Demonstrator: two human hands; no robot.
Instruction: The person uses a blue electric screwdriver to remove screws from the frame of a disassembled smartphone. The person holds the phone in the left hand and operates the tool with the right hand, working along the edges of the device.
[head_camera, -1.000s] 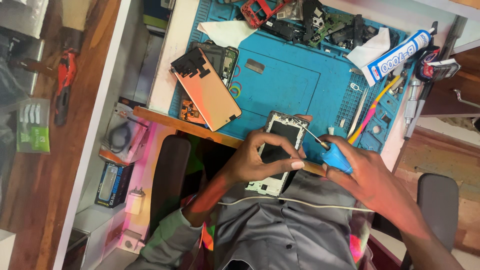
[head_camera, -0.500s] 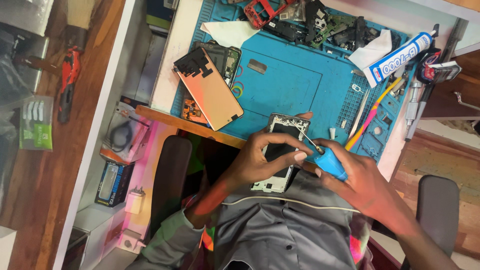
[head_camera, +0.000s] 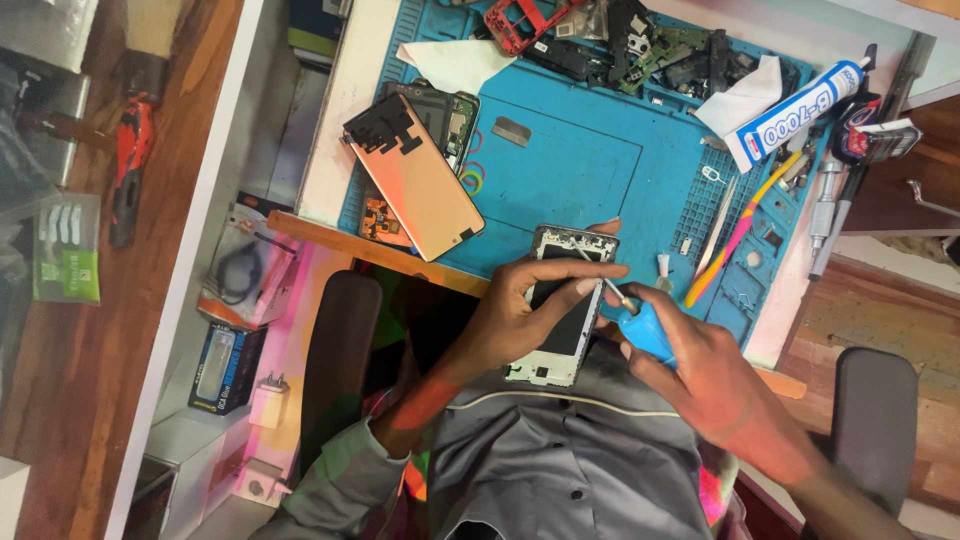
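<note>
My left hand (head_camera: 520, 315) grips an opened phone frame (head_camera: 562, 310) with a white rim, held over the near edge of the blue work mat (head_camera: 570, 160). Its fingers wrap across the middle of the frame. My right hand (head_camera: 705, 385) holds a screwdriver with a blue handle (head_camera: 648, 330). The thin metal shaft points up and left, and its tip meets the upper part of the phone frame near my left fingertips.
A detached phone screen (head_camera: 415, 180) lies on another phone body at the mat's left. Phone parts (head_camera: 620, 40), a white glue tube (head_camera: 790, 110), tissue, a yellow and pink toothbrush (head_camera: 735, 240) and tools sit at the back and right. Boxes fill a shelf (head_camera: 235, 300) at left.
My right hand with the screwdriver has shifted slightly right and down, and the tip now sits on the upper part of the frame. My left hand keeps its grip.
</note>
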